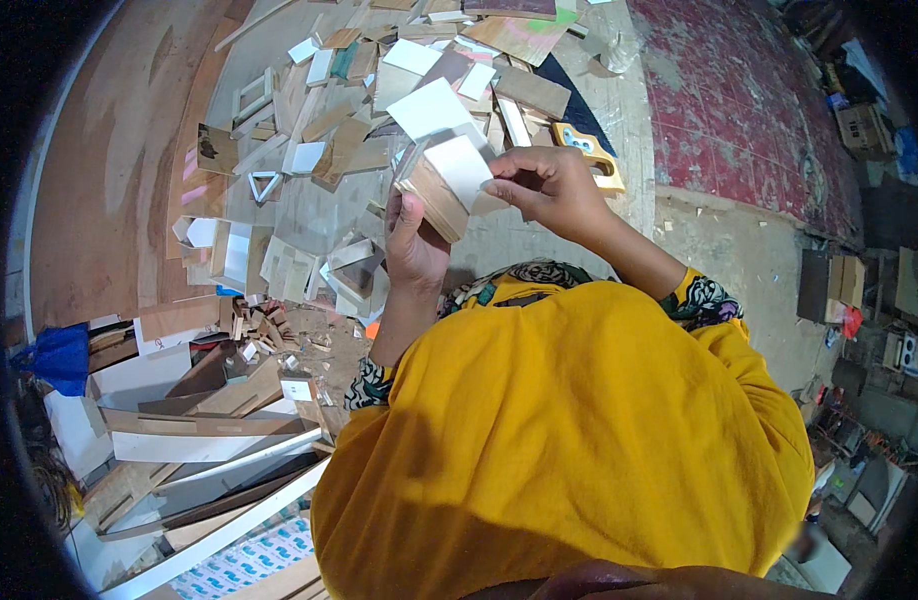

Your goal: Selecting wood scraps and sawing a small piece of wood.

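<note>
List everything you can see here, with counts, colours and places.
Stack of wood pieces: one, brown and white, centre
Offcuts: many, mostly brown and white, spread ahead
Saw: one, yellow handle, dark blade, right of offcuts
Long boards: several, brown and white, lower left
Blue sheet: one, far left
Brown panel: one, upper left
Worn floor: one area, red, upper right
Yellow top: one, worn
Left hand: one, under stack
Right hand: one, at stack's edge
</note>
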`<state>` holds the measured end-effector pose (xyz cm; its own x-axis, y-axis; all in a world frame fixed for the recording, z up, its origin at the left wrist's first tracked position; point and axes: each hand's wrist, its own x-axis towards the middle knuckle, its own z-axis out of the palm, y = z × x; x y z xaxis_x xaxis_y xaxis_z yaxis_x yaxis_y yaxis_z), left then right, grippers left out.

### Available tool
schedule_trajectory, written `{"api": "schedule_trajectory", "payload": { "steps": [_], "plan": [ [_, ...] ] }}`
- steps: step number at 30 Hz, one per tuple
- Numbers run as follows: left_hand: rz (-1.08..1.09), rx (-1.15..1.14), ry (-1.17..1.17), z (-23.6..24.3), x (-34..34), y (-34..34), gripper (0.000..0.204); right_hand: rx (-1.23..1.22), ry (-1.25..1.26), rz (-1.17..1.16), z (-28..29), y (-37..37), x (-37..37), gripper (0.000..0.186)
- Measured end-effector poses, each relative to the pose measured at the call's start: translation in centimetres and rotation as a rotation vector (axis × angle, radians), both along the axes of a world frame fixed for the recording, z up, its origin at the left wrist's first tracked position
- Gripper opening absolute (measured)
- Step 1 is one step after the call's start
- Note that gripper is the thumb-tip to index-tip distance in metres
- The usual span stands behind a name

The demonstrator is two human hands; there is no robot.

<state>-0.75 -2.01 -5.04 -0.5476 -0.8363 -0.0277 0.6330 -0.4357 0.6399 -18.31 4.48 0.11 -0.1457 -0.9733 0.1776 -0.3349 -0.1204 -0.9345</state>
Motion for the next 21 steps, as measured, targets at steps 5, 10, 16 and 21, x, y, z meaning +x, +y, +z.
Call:
{"api": "schedule_trajectory", "payload": {
  "steps": [5, 10, 16, 21],
  "plan": [
    [0.023, -0.038, -0.008, 0.5, -0.5, 0.4, 0.059, 0.027, 0.108, -0.070, -0.3, -0.1, -0.3, 0.011],
    [0.067, -0.131, -0.087, 0.8, -0.9, 1.1, 0.063, -0.023, 0.233, -0.117, -0.9, -0.3, -0.7, 0.011],
    [0.059, -0.081, -0.100, 0.8, -0.9, 1.2, 0.063, 0.009, 0.253, -0.121, -0.9, -0.5, -1.3, 0.010],
    [0.020, 0.017, -0.044, 0.8, -0.9, 1.0, 0.055, -0.102, 0.237, -0.121, -0.6, -0.6, -1.4, 0.029]
  ]
}}
